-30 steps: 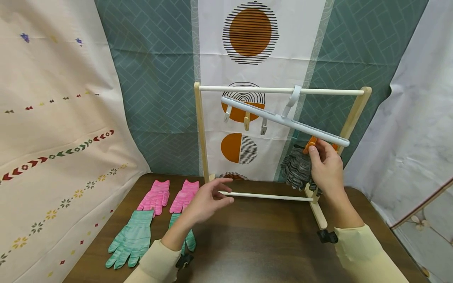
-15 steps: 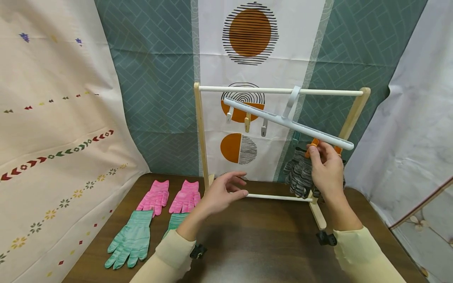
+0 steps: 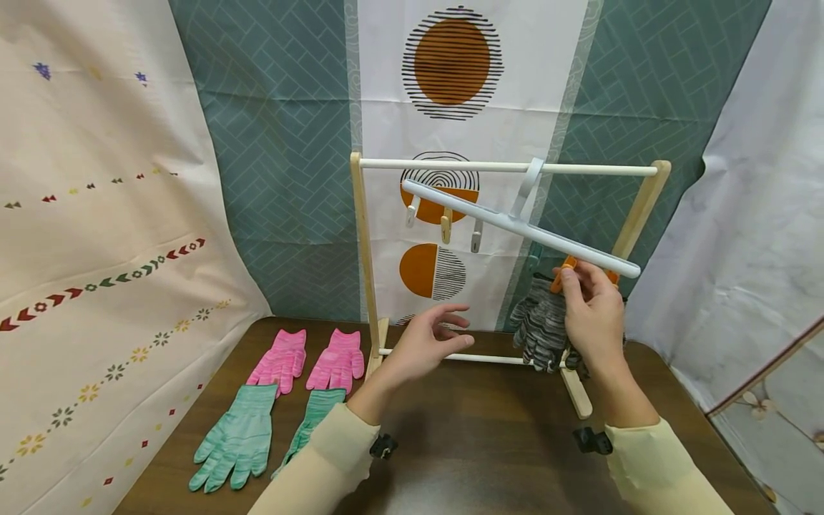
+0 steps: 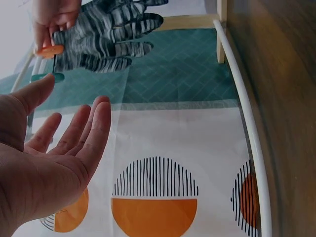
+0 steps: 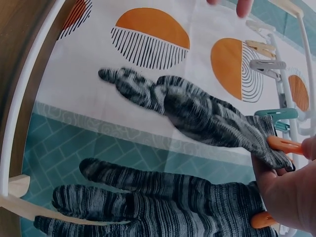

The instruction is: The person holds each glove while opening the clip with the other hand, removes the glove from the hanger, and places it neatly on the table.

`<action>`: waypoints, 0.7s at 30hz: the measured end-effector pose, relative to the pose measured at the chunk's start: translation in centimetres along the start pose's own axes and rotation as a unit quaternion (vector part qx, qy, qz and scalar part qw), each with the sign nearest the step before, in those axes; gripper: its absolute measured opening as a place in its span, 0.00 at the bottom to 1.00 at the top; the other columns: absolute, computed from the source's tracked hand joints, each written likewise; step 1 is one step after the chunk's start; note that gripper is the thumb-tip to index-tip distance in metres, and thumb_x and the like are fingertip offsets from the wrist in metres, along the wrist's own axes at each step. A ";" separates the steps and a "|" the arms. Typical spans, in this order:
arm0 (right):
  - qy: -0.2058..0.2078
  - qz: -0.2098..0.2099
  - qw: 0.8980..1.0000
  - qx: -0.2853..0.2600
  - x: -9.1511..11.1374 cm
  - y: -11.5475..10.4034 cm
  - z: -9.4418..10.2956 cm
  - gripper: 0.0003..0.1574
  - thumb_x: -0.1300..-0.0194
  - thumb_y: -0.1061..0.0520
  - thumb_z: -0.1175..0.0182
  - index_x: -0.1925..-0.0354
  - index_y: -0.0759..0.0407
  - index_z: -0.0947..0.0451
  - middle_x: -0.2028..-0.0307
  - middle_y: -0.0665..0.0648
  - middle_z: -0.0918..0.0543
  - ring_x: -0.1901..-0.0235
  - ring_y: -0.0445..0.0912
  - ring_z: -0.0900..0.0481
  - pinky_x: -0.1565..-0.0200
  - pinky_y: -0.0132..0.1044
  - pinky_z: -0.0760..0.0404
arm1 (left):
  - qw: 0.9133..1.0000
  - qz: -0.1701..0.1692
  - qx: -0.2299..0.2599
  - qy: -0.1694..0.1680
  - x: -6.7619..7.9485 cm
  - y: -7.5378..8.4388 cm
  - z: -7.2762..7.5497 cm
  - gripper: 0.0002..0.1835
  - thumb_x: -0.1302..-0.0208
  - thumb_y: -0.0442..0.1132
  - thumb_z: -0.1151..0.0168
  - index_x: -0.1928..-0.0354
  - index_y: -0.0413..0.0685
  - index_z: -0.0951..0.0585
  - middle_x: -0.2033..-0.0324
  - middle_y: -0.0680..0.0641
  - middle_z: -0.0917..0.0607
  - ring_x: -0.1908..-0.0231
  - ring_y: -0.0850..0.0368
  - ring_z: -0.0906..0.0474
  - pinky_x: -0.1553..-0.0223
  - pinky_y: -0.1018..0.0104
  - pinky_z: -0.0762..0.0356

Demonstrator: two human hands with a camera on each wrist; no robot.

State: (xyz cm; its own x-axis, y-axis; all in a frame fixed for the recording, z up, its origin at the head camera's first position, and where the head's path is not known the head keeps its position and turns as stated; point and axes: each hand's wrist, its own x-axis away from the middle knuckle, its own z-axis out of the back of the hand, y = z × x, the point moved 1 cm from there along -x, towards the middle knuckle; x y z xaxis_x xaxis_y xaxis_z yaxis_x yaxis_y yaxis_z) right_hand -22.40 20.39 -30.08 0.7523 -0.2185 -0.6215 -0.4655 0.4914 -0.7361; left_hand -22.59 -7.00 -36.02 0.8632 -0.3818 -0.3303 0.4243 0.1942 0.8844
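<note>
Pinches an orange clip (image 5: 281, 144) between the thumb and fingers of the right hand (image 3: 594, 315), at the cuff of a gray striped glove (image 3: 539, 325) dangling fingers-down just under the low end of a white hanger (image 3: 515, 223). In the right wrist view, has a second striped glove (image 5: 197, 210) close beside the first, with another orange clip (image 5: 261, 220) at its cuff.

Holds the left hand (image 3: 426, 342) free in front of the rack's lower rod (image 3: 489, 358), fingers relaxed and slightly spread, well apart from the striped gloves.

Has the hanger hooked over the top rod (image 3: 438, 165) of a wooden rack (image 3: 364, 243), tilted down toward the right. Along its higher half, has a white clip (image 3: 413, 212), a tan clip (image 3: 446, 226) and a gray clip (image 3: 476, 237) hanging; nearer the striped gloves, a teal clip (image 5: 276, 114).

To the left on the brown tabletop (image 3: 476, 458), has two pink gloves (image 3: 280, 361) lying side by side, with two green gloves (image 3: 238, 436) nearer the front, one partly covered by the left sleeve (image 3: 322, 472). Behind the rack, has a patterned curtain (image 3: 283, 214) with orange circles down its white middle band.
</note>
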 end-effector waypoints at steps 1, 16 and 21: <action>0.000 -0.001 1.000 0.000 0.0 0.0 0.0 0.28 0.16 0.45 0.47 0.33 0.63 0.22 0.47 0.62 0.11 0.52 0.29 0.18 0.55 0.26 0.26 | 1.000 0.000 0.002 0.000 -0.3 0.0 -0.2 0.29 0.29 0.39 0.27 0.28 0.55 0.22 0.45 0.50 0.13 0.52 0.56 0.13 0.53 0.60 0.14; -0.007 -0.003 1.000 -0.005 0.6 -0.6 -0.2 0.29 0.16 0.44 0.46 0.34 0.64 0.21 0.49 0.62 0.10 0.52 0.30 0.17 0.57 0.26 0.24 | 0.999 -0.019 0.025 -0.008 -4.5 0.9 -3.9 0.30 0.29 0.41 0.27 0.27 0.53 0.24 0.37 0.45 0.17 0.44 0.49 0.15 0.46 0.61 0.16; -0.012 -0.002 1.000 -0.002 0.7 -0.8 -0.2 0.30 0.16 0.43 0.47 0.34 0.64 0.21 0.50 0.62 0.10 0.54 0.31 0.17 0.62 0.26 0.25 | 0.999 -0.024 0.019 -0.017 -5.6 1.2 -5.0 0.31 0.27 0.43 0.29 0.25 0.51 0.26 0.34 0.43 0.19 0.41 0.48 0.17 0.44 0.60 0.17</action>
State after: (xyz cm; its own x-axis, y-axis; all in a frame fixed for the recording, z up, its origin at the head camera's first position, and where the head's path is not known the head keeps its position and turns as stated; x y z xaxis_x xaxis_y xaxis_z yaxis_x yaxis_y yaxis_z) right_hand -21.63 19.65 -29.98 0.7648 -0.2001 -0.6124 -0.4645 0.4875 -0.7393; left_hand -25.57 -0.16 -34.76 0.8322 -0.4205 -0.3616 0.4537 0.1413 0.8799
